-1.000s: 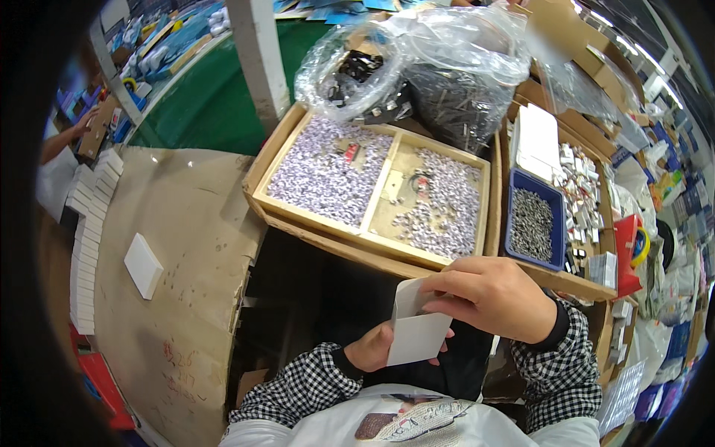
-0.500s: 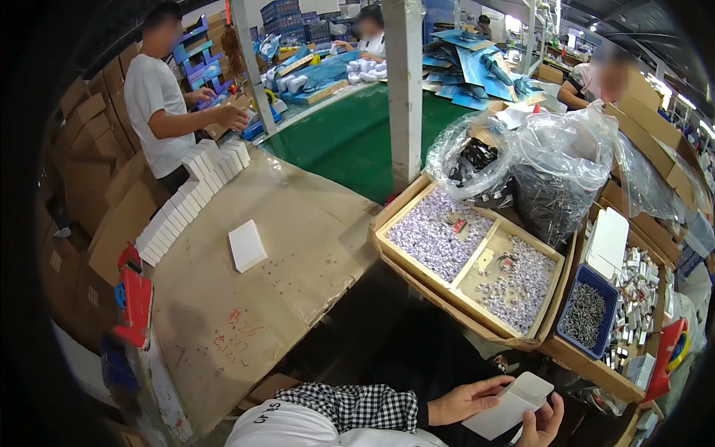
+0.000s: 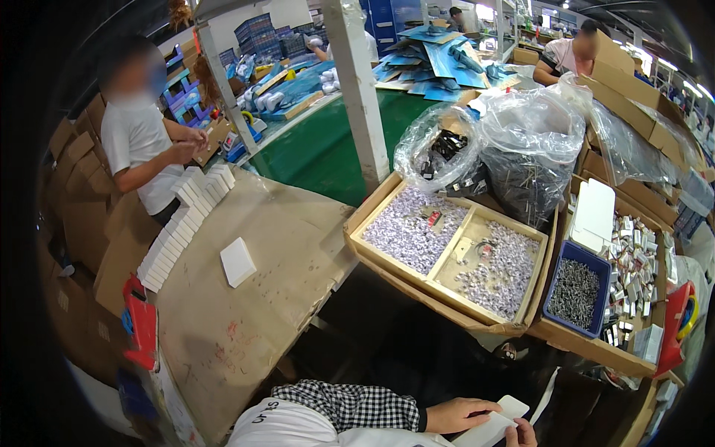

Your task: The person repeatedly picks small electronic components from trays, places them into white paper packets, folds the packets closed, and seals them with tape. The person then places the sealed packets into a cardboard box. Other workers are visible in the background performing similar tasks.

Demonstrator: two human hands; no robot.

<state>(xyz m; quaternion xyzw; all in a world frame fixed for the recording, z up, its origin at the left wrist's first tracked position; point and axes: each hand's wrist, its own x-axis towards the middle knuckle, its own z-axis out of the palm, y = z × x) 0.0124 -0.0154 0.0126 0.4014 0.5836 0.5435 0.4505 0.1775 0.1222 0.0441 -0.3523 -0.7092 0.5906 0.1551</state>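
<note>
At the bottom edge of the head view, the person's left hand (image 3: 463,414) lies along the upper side of a small flat white cardboard box (image 3: 493,426), its fingers (image 3: 484,407) curled closed on the box's long edge. Only the fingertips of the right hand (image 3: 521,434) show at the frame's edge; they touch the box's lower end, but whether they clamp it cannot be told. The box sits low in front of the person's body, over the dark gap below the counter (image 3: 253,298), well apart from everything on it.

Handling such a box well seems to call for light pressure on its edges rather than its broad face, since thin card would likely dent, and for both hands steadying it so it does not twist.

The box looks plain, matte and white, rectangular with a rounded corner showing at its upper right end, tilted so that end points up and to the right. It resembles the single white flat box (image 3: 237,261) lying alone on the brown cardboard-covered counter and the long row of white boxes (image 3: 182,223) stacked on edge along its far left side.
</note>
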